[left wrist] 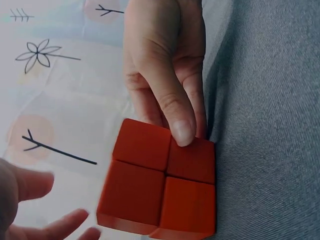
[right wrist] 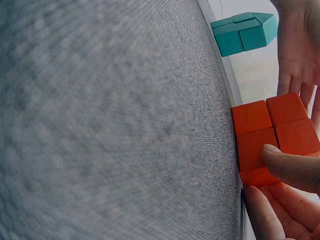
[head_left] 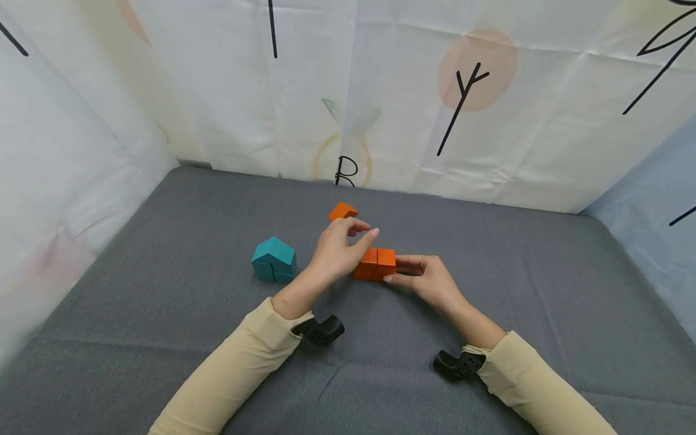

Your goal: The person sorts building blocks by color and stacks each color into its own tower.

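Observation:
Several orange blocks (head_left: 386,261) stand together on the grey surface, their faces forming a two-by-two square in the left wrist view. My right hand (head_left: 432,281) grips their right side, its thumb on the front of a lower block and its fingers at the side and behind. My left hand (head_left: 339,248) hovers over the left of the stack, fingers loosely bent, holding nothing. In the left wrist view that hand (left wrist: 35,205) is apart from the blocks. Just behind it lies an orange roof-shaped block (head_left: 342,210), partly hidden by the fingers.
A teal house of blocks (head_left: 273,260) with a pointed roof stands to the left, close to my left forearm. Grey cloth (head_left: 179,290) covers the work surface. A white printed curtain (head_left: 391,121) rises along the back and left.

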{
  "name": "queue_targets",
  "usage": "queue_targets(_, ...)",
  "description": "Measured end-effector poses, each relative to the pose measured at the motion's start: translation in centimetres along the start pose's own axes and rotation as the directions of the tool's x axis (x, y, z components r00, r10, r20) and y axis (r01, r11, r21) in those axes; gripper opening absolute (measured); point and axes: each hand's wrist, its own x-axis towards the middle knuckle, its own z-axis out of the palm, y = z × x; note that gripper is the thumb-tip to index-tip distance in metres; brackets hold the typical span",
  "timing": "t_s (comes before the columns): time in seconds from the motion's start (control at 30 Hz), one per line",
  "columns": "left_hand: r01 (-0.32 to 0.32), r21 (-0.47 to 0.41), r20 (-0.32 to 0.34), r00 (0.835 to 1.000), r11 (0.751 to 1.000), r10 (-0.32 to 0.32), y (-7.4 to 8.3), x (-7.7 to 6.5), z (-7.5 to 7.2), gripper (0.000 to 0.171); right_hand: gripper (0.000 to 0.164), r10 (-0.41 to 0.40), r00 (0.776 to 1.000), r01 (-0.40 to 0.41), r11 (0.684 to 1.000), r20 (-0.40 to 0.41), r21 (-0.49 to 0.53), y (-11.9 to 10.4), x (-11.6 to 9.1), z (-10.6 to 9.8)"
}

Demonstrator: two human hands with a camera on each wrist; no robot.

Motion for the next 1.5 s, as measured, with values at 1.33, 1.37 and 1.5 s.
queue_targets(1.33,0.176,-0.151,-0.374,0.901,0.973,-0.221,-4.7,5.7,2.3,0.054,0.046,0.024,1.0,-0.024,1.0,-0.01,-0.008,0.0,-0.1,0.1)
queue_targets(1.37,0.177,-0.148,-0.381,0.897,0.973,-0.222,-4.7,5.8,2.4,0.053,0.046,0.021,1.0,-0.021,1.0,-0.008,-0.011,0.0,-0.1,0.1)
queue_targets(1.5,0.181,-0.131,-0.417,0.882,0.975,-0.22,-4.9,6.2,2.5,0.052,0.046,0.014,1.0,-0.014,1.0,-0.011,-0.017,-0.2,-0.1,0.0)
